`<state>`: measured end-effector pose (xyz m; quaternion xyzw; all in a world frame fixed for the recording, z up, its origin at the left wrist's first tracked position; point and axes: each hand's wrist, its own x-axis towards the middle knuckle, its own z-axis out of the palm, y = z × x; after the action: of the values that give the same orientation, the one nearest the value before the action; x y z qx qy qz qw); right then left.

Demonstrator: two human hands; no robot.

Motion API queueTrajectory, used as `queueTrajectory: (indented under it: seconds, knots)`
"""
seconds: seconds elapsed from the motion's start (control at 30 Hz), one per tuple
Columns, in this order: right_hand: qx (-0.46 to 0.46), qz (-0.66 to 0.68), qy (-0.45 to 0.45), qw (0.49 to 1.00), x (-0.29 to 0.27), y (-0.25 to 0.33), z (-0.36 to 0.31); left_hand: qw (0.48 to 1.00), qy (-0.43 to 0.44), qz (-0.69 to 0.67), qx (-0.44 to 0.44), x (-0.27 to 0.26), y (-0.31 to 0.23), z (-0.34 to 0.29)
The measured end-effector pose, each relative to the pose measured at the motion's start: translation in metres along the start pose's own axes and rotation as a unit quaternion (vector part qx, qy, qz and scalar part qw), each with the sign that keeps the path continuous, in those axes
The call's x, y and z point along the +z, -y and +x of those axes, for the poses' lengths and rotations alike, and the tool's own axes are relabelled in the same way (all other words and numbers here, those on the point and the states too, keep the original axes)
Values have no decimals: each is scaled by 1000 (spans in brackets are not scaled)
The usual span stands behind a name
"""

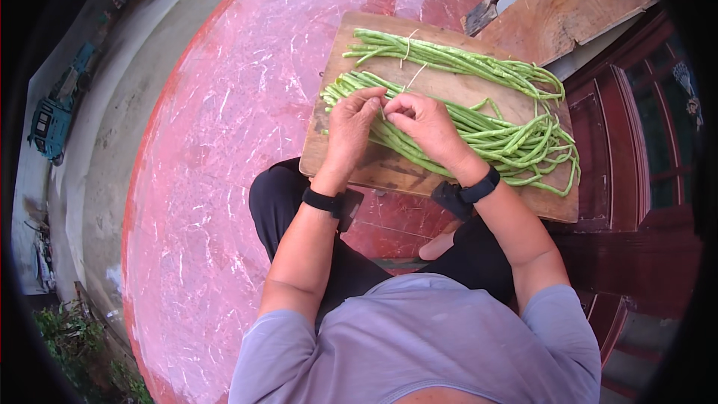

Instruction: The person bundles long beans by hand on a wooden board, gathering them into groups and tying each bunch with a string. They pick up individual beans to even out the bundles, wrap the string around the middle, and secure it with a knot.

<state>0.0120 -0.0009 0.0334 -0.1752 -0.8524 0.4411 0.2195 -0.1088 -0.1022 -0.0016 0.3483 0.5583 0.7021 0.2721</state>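
Note:
Two bundles of long green beans lie on a wooden board in front of me. The near long bean bundle (493,131) fans out into loops at its right end. Over its left part, my left hand (354,123) and my right hand (428,127) are close together with fingertips pinched. A thin pale tie string (384,113) shows between them, and both hands grip it; its ends are partly hidden by the fingers. Behind lies the far long bean bundle (464,61), bound near its left end by a pale tie (407,49).
The wooden board (441,176) sits at knee height above a red marbled floor (224,142). A shovel (482,15) and a plywood sheet (572,7) stand beyond it. Dark red doors (621,135) are close on the right. A blue vehicle (56,116) is far left.

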Motion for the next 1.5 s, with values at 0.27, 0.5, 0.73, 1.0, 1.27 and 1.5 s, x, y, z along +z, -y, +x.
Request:
queueTrajectory:
  seconds: [0.27,0.5,0.73,1.0,1.27,1.5]
  knots:
    - [46,105,10,993,2,-4,20,997,-38,29,60,6,-1,-3]
    - [108,161,84,978,-3,-20,37,887,-131,345,277,17,3,-7]
    - [131,74,194,969,-15,5,49,874,-212,336,279,24,12,-7]
    - [91,37,211,973,-16,5,49,912,-231,288,180,22,8,-11]
    - [128,209,79,966,-5,-8,30,912,-218,275,211,17,2,-13]
    - [135,121,-18,983,-6,-14,30,883,-152,409,173,12,-9,-19]
